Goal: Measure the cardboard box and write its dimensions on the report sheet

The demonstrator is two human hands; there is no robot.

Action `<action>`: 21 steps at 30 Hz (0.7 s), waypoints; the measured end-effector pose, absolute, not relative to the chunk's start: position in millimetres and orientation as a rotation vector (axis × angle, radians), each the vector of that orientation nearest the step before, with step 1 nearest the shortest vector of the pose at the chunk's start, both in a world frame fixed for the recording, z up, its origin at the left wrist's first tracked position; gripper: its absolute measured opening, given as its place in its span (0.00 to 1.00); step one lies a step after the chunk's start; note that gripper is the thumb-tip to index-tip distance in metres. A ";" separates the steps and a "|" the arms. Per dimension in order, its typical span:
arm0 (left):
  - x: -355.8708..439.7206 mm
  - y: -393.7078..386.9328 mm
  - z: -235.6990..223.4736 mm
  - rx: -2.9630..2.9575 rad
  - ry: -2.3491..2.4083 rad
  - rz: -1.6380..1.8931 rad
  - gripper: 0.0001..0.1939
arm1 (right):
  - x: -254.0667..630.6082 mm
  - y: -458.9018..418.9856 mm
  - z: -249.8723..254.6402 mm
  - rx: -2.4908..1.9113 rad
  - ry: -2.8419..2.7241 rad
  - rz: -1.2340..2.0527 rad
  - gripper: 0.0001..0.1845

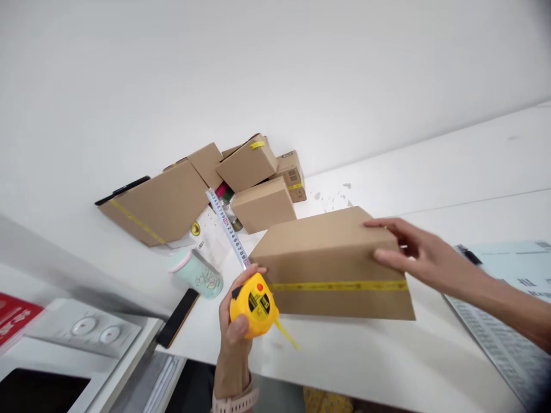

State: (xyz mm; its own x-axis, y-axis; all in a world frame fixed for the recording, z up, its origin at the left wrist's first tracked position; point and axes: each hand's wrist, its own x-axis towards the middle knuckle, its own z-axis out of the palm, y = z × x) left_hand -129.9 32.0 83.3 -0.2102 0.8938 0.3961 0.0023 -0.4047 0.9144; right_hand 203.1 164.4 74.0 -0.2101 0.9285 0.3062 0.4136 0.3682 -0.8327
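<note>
My left hand (235, 321) is wrapped round a yellow tape measure (253, 307) with a red button. Its metal blade (228, 229) is drawn out and runs up and leftward towards the other boxes. A yellow strap hangs from the tape measure's lower side. A long closed cardboard box (331, 258) with a yellow tape strip lies on the white table (379, 350), just right of the tape measure. My right hand (400, 246) holds this box at its right end, fingers on the top and thumb on the near long side.
Several cardboard boxes (264, 203) are stacked against the wall, and a large one (159, 198) leans at left. A mint tumbler (198, 275) with a pink rim stands near the left edge. Printed sheets (508, 321) lie at right. A white appliance with dials (84, 327) is at lower left.
</note>
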 end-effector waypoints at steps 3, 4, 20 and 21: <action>-114.9 47.4 108.2 1.391 1.000 1.652 0.40 | 208.6 177.8 104.2 -1.373 -1.709 0.731 0.28; -107.8 49.2 114.2 1.397 1.013 1.659 0.40 | 209.6 183.7 110.2 -1.384 -1.691 0.720 0.27; -5.4 27.5 30.3 1.240 0.944 1.164 0.36 | 196.4 230.1 129.7 -0.922 -1.999 0.598 0.13; -3.3 26.7 26.4 1.220 0.948 1.174 0.36 | 194.9 229.7 129.7 -0.896 -2.022 0.538 0.13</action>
